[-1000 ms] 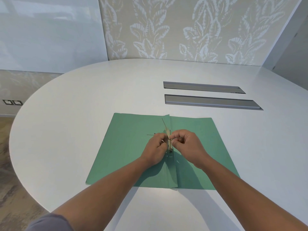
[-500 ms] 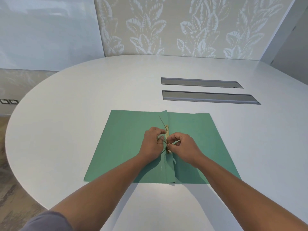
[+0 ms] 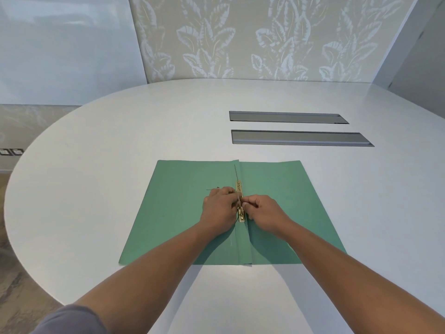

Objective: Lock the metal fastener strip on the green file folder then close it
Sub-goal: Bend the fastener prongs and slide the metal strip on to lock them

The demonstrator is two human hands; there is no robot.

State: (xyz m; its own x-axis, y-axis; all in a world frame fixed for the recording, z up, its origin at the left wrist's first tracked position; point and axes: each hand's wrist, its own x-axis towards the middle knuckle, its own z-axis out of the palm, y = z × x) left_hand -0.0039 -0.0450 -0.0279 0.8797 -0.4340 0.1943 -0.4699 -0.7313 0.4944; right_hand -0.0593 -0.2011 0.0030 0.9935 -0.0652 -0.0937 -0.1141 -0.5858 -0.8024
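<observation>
We had the green paper file folder (image 3: 185, 210) lying open on the round white table (image 3: 101, 150). Our left hand (image 3: 220, 209) pressed its brass fastener strip (image 3: 240, 201) steady while our right hand (image 3: 263, 212) pinched a thin prong (image 3: 236, 173), apparently to fold it flat.

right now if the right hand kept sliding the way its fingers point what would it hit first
The right hand points left across the spine, so it would first meet the brass fastener strip its fingers already seem to touch, then the left hand just beyond. Depth there is hard to judge.
</observation>
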